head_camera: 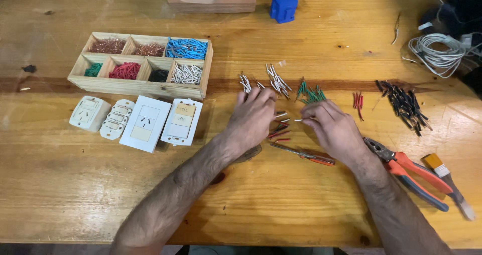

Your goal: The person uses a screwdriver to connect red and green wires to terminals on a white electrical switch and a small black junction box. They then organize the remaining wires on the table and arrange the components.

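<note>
Wire pieces | left hand palm-down, fingers curled over them | right hand fingers pinching one piece

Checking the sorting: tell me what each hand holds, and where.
Right hand pinches a short wire piece by one end. Left hand rests on scattered pieces; hold cannot be told.

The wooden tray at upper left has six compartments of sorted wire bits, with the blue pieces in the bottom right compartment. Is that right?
Not quite. In the head view, the wooden tray does have six compartments, but the blue pieces fill the top right one. The bottom right compartment holds white pieces.
</note>
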